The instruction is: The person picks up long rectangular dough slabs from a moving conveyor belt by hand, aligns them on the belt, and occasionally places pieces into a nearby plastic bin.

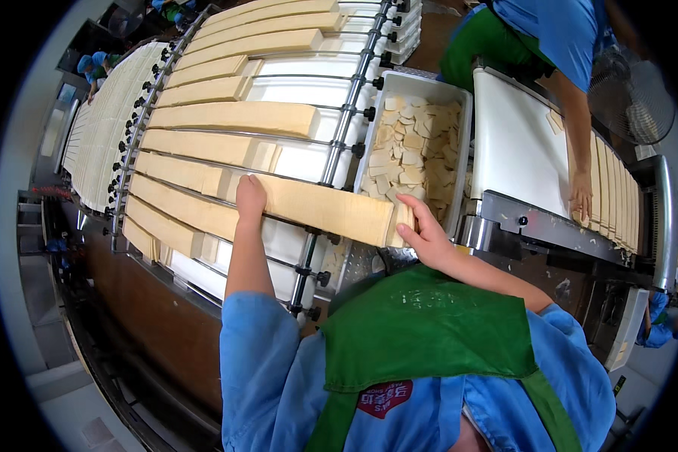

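Note:
Between my two hands lies a long row of thin, pale yellow slices (328, 207), pressed together like sliced bread. My left hand (251, 199) closes on its far left part, with the fingers mostly hidden behind it. My right hand (427, 233) grips the near right end, thumb on the front and fingers over the edge, where the last few slices stand slightly apart. The row reaches past the conveyor's edge bar toward me. Similar pale rows (233, 117) lie side by side in lanes on the white conveyor belt (297, 160), divided by thin metal rods.
A white bin (465, 120) beyond my right hand holds many loose pale slices. To its right, a co-worker's bare arm (578, 143) reaches down to slices on a second white belt (523, 143). Black knobs (323, 278) stick out along the edge bar. A fan (633, 102) stands far right.

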Demonstrator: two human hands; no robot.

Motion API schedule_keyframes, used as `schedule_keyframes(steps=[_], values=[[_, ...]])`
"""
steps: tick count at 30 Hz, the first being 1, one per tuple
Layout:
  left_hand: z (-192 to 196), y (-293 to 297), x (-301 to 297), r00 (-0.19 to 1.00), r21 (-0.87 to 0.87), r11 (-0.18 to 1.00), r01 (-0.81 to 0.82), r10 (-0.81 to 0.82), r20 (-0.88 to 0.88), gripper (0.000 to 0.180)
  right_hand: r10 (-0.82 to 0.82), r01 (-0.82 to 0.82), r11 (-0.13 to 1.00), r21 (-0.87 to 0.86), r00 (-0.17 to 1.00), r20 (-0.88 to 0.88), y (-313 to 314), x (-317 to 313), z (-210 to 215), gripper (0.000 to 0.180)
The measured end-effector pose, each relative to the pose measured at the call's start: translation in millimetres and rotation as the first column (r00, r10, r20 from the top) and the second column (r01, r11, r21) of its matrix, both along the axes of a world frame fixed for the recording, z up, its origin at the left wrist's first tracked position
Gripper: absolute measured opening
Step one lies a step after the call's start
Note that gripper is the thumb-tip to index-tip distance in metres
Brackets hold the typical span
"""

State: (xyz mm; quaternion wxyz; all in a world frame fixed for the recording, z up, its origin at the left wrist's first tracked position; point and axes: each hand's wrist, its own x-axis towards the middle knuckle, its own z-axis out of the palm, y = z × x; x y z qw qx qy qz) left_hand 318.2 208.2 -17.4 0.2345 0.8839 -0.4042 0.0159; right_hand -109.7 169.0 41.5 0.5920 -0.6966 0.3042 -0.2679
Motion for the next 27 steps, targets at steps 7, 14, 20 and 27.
schedule_keyframes(steps=[7, 14, 20, 27], values=[[20, 15, 9, 0.994, 0.113, 0.994, 0.005, 0.008, -0.109, 0.036, -0.077, 0.063, 0.986, -0.151, 0.993, -0.086, 9, 33, -6, 0.036], [47, 37, -51, 0.903, 0.064, 0.908, 0.415, -0.419, 0.090, 0.032, -0.016, -0.005, 0.991, -0.135, 0.988, -0.152, 15, 101, -2, 0.024], [48, 56, -155, 0.922, -0.175, 0.905, 0.388, -0.377, 0.094, 0.047, -0.046, 0.055, 0.997, 0.052, 0.984, -0.173, 19, 106, -16, 0.029], [59, 65, -170, 0.915, -0.206, 0.914, 0.348, -0.380, -0.139, 0.055, -0.134, 0.127, 0.990, -0.058, 0.984, -0.118, 36, 106, -29, 0.028]])
